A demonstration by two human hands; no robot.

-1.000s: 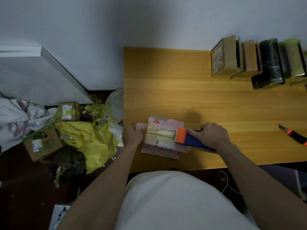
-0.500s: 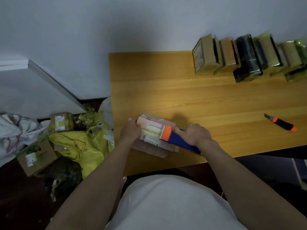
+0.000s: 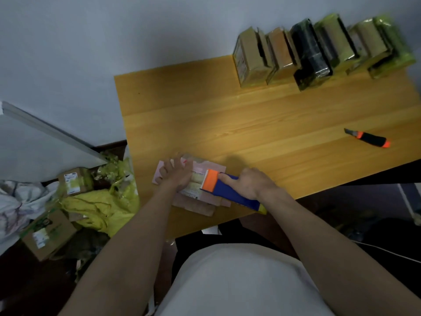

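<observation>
A flat pink parcel (image 3: 214, 199) with a white shipping label lies near the front left corner of the wooden table (image 3: 250, 124). My left hand (image 3: 176, 173) rests flat on the parcel's left part, fingers spread. My right hand (image 3: 251, 183) grips a blue tape dispenser (image 3: 230, 192) with an orange head, whose head sits on the label in the parcel's middle. The hand covers part of the handle.
Several wrapped parcels (image 3: 319, 53) stand in a row at the back right of the table. An orange and black utility knife (image 3: 370, 140) lies at the right. On the floor to the left are cardboard boxes (image 3: 47, 233), yellow plastic wrapping (image 3: 100, 206) and a white panel (image 3: 34, 142).
My left hand has moved from gripping the parcel's left edge to lying flat on top of it. The dispenser stays on the label. The view has shifted left and tilted.
</observation>
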